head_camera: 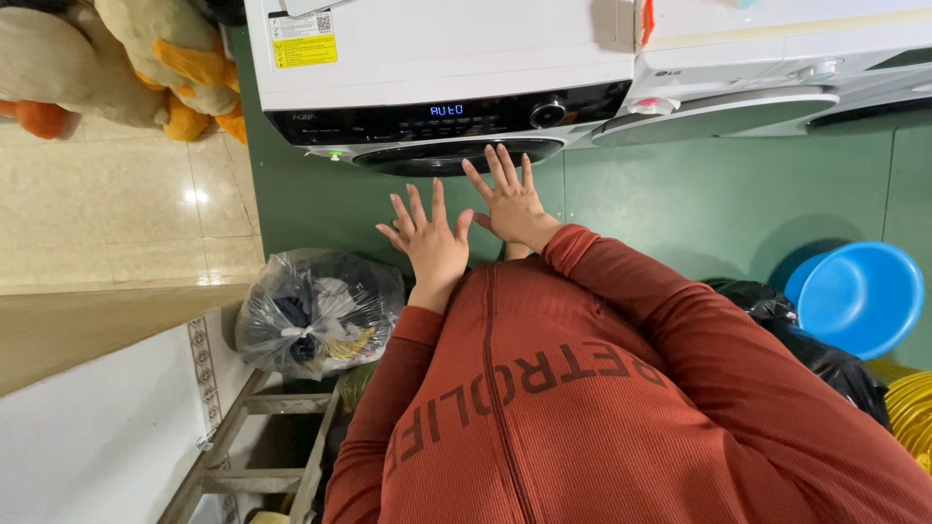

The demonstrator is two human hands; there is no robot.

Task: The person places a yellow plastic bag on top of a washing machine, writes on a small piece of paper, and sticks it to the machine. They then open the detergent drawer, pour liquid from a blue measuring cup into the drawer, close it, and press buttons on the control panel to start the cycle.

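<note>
While both hands hover, left hand (430,240) and right hand (511,201) fingers spread empty, fingertips near the washing machine door (456,155); an accidental control-panel (437,114) touch seems possible.

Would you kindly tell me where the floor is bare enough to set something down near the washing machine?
The green floor lies bare between the washing machine, the blue basin and the red sleeve. The pale tiles below the plush toys are bare too. It is crowded around the clear bag of laundry and the black bags.
</note>
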